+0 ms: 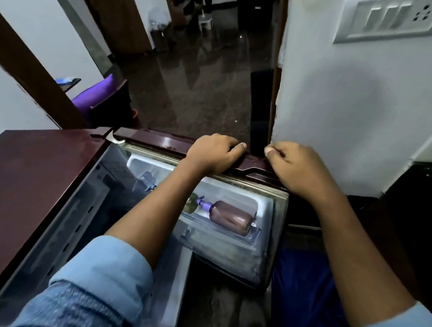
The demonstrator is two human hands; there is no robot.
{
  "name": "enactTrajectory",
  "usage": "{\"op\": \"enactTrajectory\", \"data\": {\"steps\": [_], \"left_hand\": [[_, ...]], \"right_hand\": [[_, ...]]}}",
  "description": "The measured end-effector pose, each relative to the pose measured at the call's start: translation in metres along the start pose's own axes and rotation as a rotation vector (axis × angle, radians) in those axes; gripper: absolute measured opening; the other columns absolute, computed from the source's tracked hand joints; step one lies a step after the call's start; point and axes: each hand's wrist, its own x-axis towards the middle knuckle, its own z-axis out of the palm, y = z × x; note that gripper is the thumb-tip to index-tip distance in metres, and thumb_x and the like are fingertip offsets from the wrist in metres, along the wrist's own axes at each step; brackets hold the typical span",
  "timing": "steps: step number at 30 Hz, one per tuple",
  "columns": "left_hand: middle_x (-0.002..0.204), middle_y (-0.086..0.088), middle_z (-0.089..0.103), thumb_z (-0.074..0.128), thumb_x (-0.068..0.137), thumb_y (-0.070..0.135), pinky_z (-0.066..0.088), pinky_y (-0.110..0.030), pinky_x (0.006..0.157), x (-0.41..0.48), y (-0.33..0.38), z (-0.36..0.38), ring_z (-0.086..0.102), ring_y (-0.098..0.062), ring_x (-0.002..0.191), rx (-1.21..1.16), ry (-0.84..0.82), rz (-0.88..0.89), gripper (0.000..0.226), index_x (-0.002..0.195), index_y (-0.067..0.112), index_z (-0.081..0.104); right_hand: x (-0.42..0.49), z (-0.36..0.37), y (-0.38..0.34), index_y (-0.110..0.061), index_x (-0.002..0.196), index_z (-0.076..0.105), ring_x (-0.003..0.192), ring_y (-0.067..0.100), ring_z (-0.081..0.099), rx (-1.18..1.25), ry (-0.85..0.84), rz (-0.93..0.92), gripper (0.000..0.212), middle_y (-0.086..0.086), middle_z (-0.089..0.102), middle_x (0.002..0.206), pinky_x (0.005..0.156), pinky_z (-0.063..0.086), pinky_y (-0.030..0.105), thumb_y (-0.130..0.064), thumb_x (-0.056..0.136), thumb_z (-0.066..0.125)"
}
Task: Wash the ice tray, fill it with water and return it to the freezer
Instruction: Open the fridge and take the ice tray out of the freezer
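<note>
hands on the open fridge door, both at its maroon top edge. left hand point(215, 154) grips the door point(158, 142), fingers curled over the far side and thumb tip lying along the top. right hand point(300, 170), just beside it, is curled round the door's outer corner, thumb tip raised.

below the hands, on the door's inner side, a brown bottle point(231, 217) with a purple cap sits in a clear shelf point(252, 237). left of the left forearm the fridge point(35, 177) stands open, its inside dim and blurred. ice tray — i cannot tell where it is; neither hand holds it.

a blue sleeve point(91, 295) is pushed up the left arm. above the right hand, a white switch plate point(387, 16) on the wall. beyond both hands — dark glossy floor point(193, 89).
</note>
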Motion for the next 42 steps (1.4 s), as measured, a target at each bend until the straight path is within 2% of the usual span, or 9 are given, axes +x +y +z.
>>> {"op": "enactTrajectory", "data": {"steps": [6,9,17,20,24,31,35,38,42], "left_hand": [[0.091,-0.008,0.075,0.033,0.107,0.047,0.036,-0.038,0.07,0.03,0.005,0.01,0.067,-0.034,0.089,-0.005,0.143,-0.082,0.051,0.081,0.017,0.065],[0.086,-0.001,0.074,0.029,0.105,0.051,0.043,-0.041,0.075,0.036,0.003,0.024,0.068,-0.028,0.087,0.071,0.265,-0.109,0.056,0.076,0.018,0.063],[0.124,0.003,0.071,0.038,0.111,0.041,0.042,-0.043,0.098,0.038,-0.005,0.062,0.063,-0.023,0.113,0.111,0.562,-0.108,0.039,0.122,0.024,0.071],[0.146,-0.006,0.059,0.04,0.11,0.048,0.031,-0.049,0.119,0.029,-0.007,0.079,0.051,-0.028,0.135,0.12,0.538,-0.117,0.049,0.146,0.019,0.059],[0.155,-0.009,0.049,0.04,0.108,0.056,0.021,-0.052,0.126,0.023,-0.009,0.085,0.04,-0.032,0.147,0.13,0.452,-0.119,0.062,0.158,0.02,0.045],[0.158,-0.01,0.045,0.038,0.104,0.067,0.016,-0.054,0.128,0.022,-0.004,0.079,0.035,-0.033,0.151,0.123,0.373,-0.157,0.073,0.16,0.021,0.041],[0.174,-0.011,0.022,0.036,0.103,0.069,0.009,-0.056,0.13,0.005,-0.004,0.072,0.016,-0.033,0.161,0.126,0.319,-0.147,0.078,0.167,0.026,0.027],[0.177,-0.012,0.007,0.038,0.102,0.07,0.007,-0.062,0.127,-0.028,-0.008,0.076,0.001,-0.034,0.163,0.188,0.297,-0.151,0.079,0.168,0.03,0.021],[0.176,-0.012,0.01,0.045,0.103,0.066,0.007,-0.067,0.126,-0.104,-0.044,0.099,0.002,-0.038,0.163,0.226,0.261,-0.18,0.074,0.166,0.032,0.027]], "right_hand": [[0.038,0.038,0.003,-0.016,0.098,0.07,0.088,0.033,0.067,-0.619,0.085,-0.011,0.058,0.009,0.073,0.097,0.074,0.047,0.042,-0.051,0.108,0.025],[0.055,0.037,0.013,-0.016,0.094,0.07,0.08,0.033,0.067,-0.658,0.114,-0.038,0.056,0.008,0.074,0.089,0.071,0.049,0.041,-0.048,0.107,0.026],[0.097,0.038,0.04,-0.013,0.08,0.068,0.07,0.033,0.063,-0.612,0.297,-0.131,0.049,0.009,0.07,0.077,0.068,0.048,0.042,-0.037,0.108,0.036],[0.098,0.045,0.051,-0.011,0.102,0.069,0.085,0.033,0.064,-0.65,0.328,-0.189,0.049,0.01,0.071,0.097,0.08,0.045,0.044,-0.042,0.111,0.032],[0.092,0.054,0.059,-0.006,0.132,0.057,0.11,0.038,0.056,-0.709,0.308,-0.193,0.058,0.016,0.063,0.124,0.102,0.039,0.05,-0.053,0.111,0.029],[0.094,0.056,0.062,-0.004,0.134,0.053,0.112,0.039,0.055,-0.718,0.328,-0.22,0.062,0.018,0.061,0.126,0.101,0.04,0.052,-0.056,0.111,0.027],[0.095,0.06,0.067,-0.005,0.138,0.052,0.117,0.042,0.054,-0.67,0.347,-0.252,0.065,0.021,0.059,0.136,0.104,0.038,0.053,-0.057,0.109,0.026],[0.093,0.062,0.067,-0.006,0.142,0.052,0.129,0.044,0.049,-0.591,0.391,-0.257,0.067,0.023,0.051,0.148,0.116,0.027,0.061,-0.059,0.108,0.027],[0.068,0.093,0.026,-0.012,0.146,0.049,0.141,0.038,0.042,-0.393,0.45,-0.329,0.052,0.018,0.044,0.156,0.118,0.012,0.075,-0.047,0.107,0.045]]}}
